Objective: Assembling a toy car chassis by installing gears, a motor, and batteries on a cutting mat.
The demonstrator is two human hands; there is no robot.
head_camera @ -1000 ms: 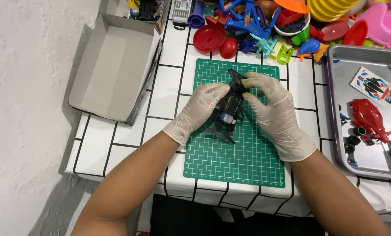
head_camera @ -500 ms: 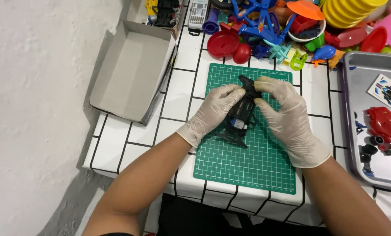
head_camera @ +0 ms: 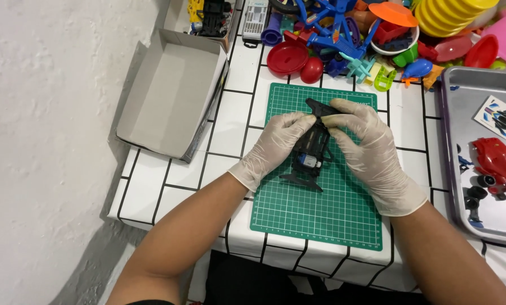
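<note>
**Black toy-car chassis in both hands, red shell and wheels not yet on**

Both gloved hands close on a black toy-car chassis (head_camera: 311, 148) over the middle of the green cutting mat (head_camera: 321, 220). The left hand (head_camera: 275, 146) curls around its left flank, fingers wrapped onto the frame; the right hand (head_camera: 372, 152) pinches the far end with thumb and forefinger, the other fingers loosely bent beside it. The chassis lies lengthwise away from the person, its near end, a flat wing-like bumper, touching or just above the mat; which one cannot be told. A small light-coloured part, perhaps a motor, shows in the frame's near half.

Judging by how things lie, the build looks partly done. The frame is in one piece and seems to carry its inner part, but no wheels can be seen on it and it has no cover. The red body shell (head_camera: 499, 165) rests apart in the metal tray (head_camera: 462, 90) on the right, with small black wheels (head_camera: 478, 192) and a sticker sheet (head_camera: 504, 120) near it. So wheels, shell and stickers appear to remain.

An open grey cardboard box (head_camera: 168, 90) sits at the left, and a heap of colourful plastic toys (head_camera: 377, 39) fills the far edge of the white tiled table (head_camera: 151, 186)
</note>
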